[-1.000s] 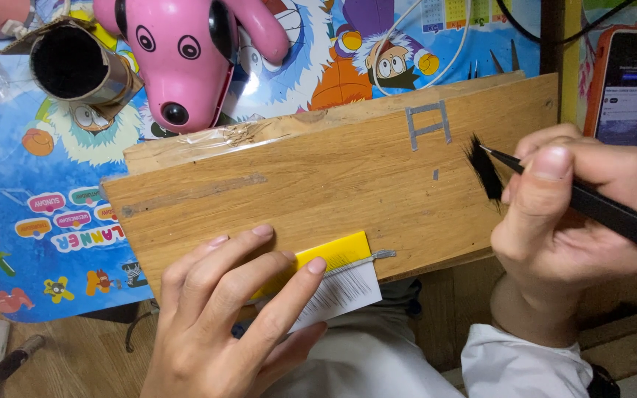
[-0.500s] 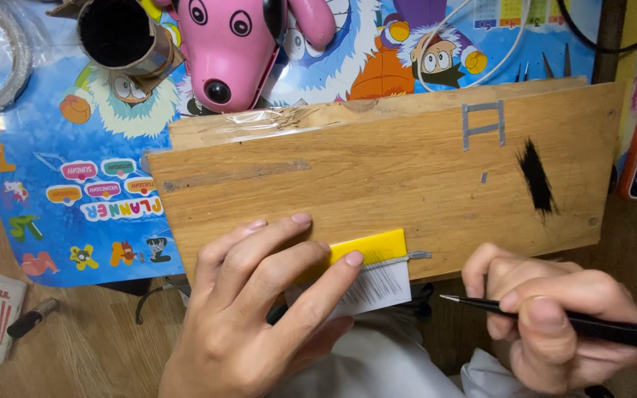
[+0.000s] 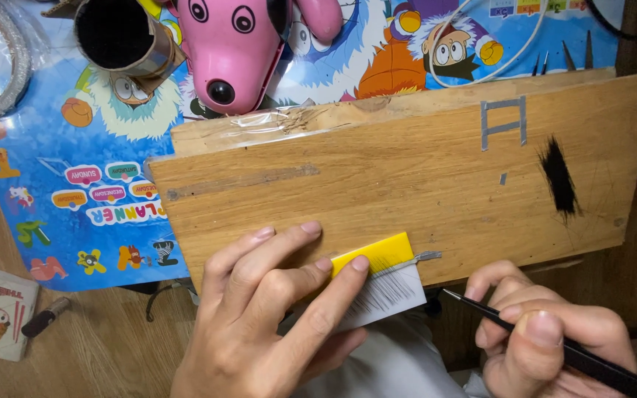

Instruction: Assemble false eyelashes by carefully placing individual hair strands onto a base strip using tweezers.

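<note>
While the left hand: the left hand (image 3: 274, 317) lies flat with its fingers spread out, and it presses down on a small card (image 3: 381, 284) so the card does not slide.
Card: it is yellow on top and white below, with a row of fine dark hairs across it. It sits at the near edge of the wooden board (image 3: 377, 177).
Card's long side: it runs from left to right, tipped up a little at the right end, where a thin grey strip sticks out.
Right hand: the right hand (image 3: 547, 343) is curled shut around thin black tweezers (image 3: 510, 328), pinched like a pen so the tip can be steered.
Tweezers: the long part runs from lower right up to upper left, and the sharp tip points at the card's right end, just beside it.
Black tuft: a little bunch of black hairs (image 3: 558, 177) lies on the right part of the board, well apart from the card.
Desk: the board rests over a colourful mat (image 3: 60, 169) on the desk, with a pink toy dog (image 3: 234, 48) behind it.
</note>
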